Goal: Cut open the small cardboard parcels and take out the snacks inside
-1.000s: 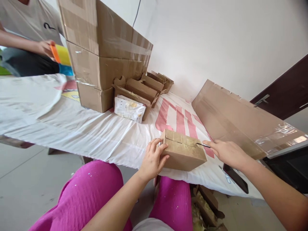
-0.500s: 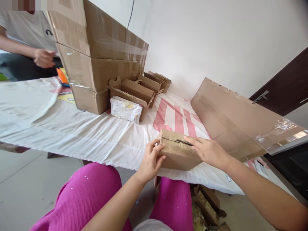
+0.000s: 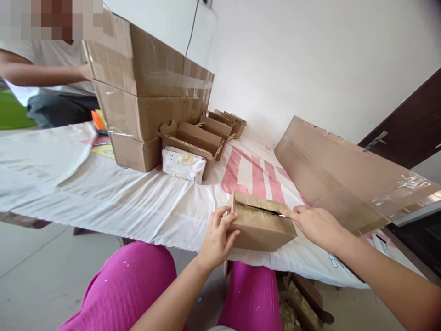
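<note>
left grip (image 3: pixel 217 238): holding small box (image 3: pixel 263 234) | right grip (image 3: pixel 314 225): pinching thin tool (image 3: pixel 283 215), mostly hidden

A homelike room — cloth-covered table (image 3: pixel 165 202), white wall (image 3: pixel 292 59), dark door (image 3: pixel 411 119), tiled floor (image 3: pixel 31 257)

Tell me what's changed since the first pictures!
The right hand, holding a thin tool, slid left along the top of the small box, then back right. The slit there now looks longer and wider. The other person's hand let go of the colourful thing and is now partly hidden by the tall box stack. The left hand stayed on the small box; the white packet hasn't moved.
</note>
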Motion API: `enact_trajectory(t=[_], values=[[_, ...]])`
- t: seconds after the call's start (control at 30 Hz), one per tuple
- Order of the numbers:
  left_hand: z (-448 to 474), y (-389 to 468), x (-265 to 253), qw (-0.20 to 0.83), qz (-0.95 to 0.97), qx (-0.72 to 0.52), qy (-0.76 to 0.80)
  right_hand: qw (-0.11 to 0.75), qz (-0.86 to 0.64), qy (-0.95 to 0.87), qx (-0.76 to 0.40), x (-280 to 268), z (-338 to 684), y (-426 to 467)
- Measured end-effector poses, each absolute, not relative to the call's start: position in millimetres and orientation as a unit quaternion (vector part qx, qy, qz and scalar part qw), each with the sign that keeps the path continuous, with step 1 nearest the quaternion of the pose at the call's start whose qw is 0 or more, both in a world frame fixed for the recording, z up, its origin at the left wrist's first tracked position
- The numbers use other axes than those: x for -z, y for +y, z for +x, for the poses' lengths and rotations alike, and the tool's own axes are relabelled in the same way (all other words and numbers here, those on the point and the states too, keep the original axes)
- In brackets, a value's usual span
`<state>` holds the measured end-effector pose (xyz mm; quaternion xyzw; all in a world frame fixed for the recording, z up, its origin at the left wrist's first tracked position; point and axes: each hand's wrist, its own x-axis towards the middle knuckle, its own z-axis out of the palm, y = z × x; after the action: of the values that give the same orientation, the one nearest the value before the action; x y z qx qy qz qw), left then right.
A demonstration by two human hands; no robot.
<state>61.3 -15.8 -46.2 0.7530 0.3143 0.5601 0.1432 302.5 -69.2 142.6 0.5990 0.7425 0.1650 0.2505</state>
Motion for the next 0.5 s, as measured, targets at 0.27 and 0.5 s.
enact_trajectory(t=[0.27,0.5], values=[[63.3,-16.1,48.1,0.142,0.745,-0.570,0.317,0.174,0.705,0.676,-0.126,-143.7,367.1,-100.5],[70.3,-20.5,48.5,0.117,0.721,-0.603,0.320,-0.026,0.758,0.649,-0.056,-41.5,421.5,-86.9]])
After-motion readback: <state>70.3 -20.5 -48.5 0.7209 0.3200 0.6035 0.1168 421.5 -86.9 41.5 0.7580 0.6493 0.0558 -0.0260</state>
